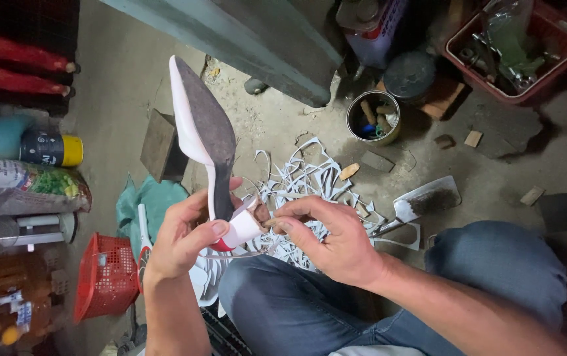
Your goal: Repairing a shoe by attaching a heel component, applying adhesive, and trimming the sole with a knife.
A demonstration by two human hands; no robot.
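A white high-heeled shoe [201, 128] is held sole-up, its pointed toe aimed away from me and its dark grey sole facing the camera. My left hand [181, 237] grips it around the heel end, thumb pressed on the white heel [242, 227]. My right hand [336, 240] pinches at the heel's tip with thumb and forefinger, touching the same heel. Whether the fingers hold a small piece there is hidden. Both hands hover above my knees in blue jeans [283, 306].
White cut-out scraps [310, 181] litter the concrete floor ahead. Beyond lie a metal scoop [422, 201], a tin of tools [374, 117], a red crate [517, 49] and a wooden block [161, 146]. A red basket [106, 277] and bottles stand at left.
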